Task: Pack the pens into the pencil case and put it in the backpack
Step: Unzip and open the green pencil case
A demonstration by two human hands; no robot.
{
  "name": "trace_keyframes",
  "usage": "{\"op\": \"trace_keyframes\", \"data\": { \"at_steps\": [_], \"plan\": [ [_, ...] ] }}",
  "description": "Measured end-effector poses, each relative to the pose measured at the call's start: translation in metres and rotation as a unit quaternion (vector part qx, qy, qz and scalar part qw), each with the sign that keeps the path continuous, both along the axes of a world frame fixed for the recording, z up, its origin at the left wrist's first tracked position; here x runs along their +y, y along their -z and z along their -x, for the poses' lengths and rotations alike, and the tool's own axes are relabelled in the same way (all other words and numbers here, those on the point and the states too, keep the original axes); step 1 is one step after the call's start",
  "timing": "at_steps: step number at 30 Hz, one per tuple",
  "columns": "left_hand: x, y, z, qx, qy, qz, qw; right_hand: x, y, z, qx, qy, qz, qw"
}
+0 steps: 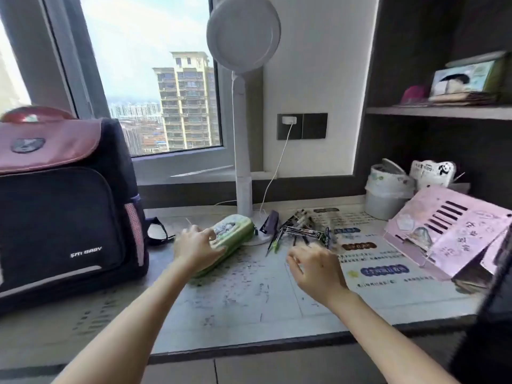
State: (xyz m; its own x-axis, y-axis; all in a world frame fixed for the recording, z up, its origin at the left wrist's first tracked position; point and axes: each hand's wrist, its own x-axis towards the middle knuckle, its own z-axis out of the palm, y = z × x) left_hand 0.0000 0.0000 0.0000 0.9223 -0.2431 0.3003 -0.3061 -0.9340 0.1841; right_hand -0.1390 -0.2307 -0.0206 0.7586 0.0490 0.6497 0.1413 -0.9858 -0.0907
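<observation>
Pencil case [232,234]: green, with a pale printed picture on its lid. Backpack [63,217], at 9 o'clock from the case: navy body, pink flap, pink mesh side pocket, white lettering, one pale stripe low on the front. Pens [300,231], at 3 o'clock: mostly black and clear, one green-tipped. Lamp [243,34], at 12 o'clock: white. Desk mat [249,295]: pale, speckled with small dark marks, with blue and brown labels. Board [471,231], far at 3 o'clock: pink with black bars.

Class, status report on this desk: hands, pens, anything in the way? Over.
Left hand holds pencil case. Right hand empty, near loose pens. Backpack flap down. Nothing between hand and pens.
</observation>
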Motion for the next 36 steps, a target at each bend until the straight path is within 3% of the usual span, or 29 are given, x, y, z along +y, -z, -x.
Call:
{"op": "trace_keyframes", "data": {
  "at_steps": [3, 5, 8, 11, 13, 15, 16, 18, 20, 21, 24, 27, 31, 33, 36],
  "plan": [
    [-0.002, 0.012, -0.032, 0.082, -0.031, -0.089, 0.992, -0.008, 0.022, -0.027, 0.053, 0.007, -0.029, 0.998],
    [-0.005, 0.021, -0.058, 0.168, -0.021, -0.081, 0.982, -0.014, 0.039, -0.044, 0.09, 0.018, -0.041, 0.995],
    [-0.006, 0.019, -0.077, 0.253, 0.013, -0.037, 0.967, -0.014, 0.062, -0.054, 0.107, 0.029, -0.029, 0.993],
    [-0.006, 0.012, -0.08, 0.246, 0.04, -0.011, 0.968, -0.01, 0.069, -0.052, 0.064, 0.026, -0.036, 0.997],
    [-0.007, 0.015, -0.071, 0.265, 0.076, 0.06, 0.959, -0.014, 0.072, -0.057, 0.037, 0.019, -0.043, 0.998],
    [-0.007, 0.015, -0.052, 0.312, 0.137, 0.148, 0.929, -0.015, 0.066, -0.059, 0.049, 0.012, -0.163, 0.985],
    [-0.007, 0.013, -0.041, 0.336, 0.166, 0.178, 0.91, -0.014, 0.057, -0.059, 0.085, -0.002, -0.279, 0.957],
    [-0.007, 0.014, -0.023, 0.357, 0.213, 0.19, 0.889, -0.005, 0.041, -0.06, 0.178, -0.089, -0.507, 0.839],
    [-0.007, 0.018, -0.006, 0.333, 0.244, 0.165, 0.896, 0.001, 0.029, -0.06, 0.186, -0.166, -0.601, 0.759],
    [-0.005, 0.021, 0.001, 0.303, 0.251, 0.147, 0.908, 0.002, 0.025, -0.059, 0.174, -0.179, -0.6, 0.76],
    [0.003, 0.026, 0.018, 0.193, 0.238, 0.11, 0.945, 0.005, 0.016, -0.049, 0.112, -0.117, -0.507, 0.847],
    [0.007, 0.034, 0.031, 0.126, 0.204, 0.097, 0.966, 0.007, 0.01, -0.042, 0.091, -0.059, -0.439, 0.892],
    [0.002, 0.04, 0.043, 0.117, 0.148, 0.155, 0.97, 0.02, -0.003, -0.038, 0.075, 0.022, -0.202, 0.976],
    [-0.01, 0.037, 0.044, 0.141, 0.117, 0.247, 0.952, 0.045, 0.001, -0.031, 0.074, -0.012, -0.111, 0.991],
    [-0.025, 0.03, 0.045, 0.228, 0.089, 0.418, 0.875, 0.08, 0.005, -0.018, 0.065, -0.057, -0.093, 0.992]
  ]
}}
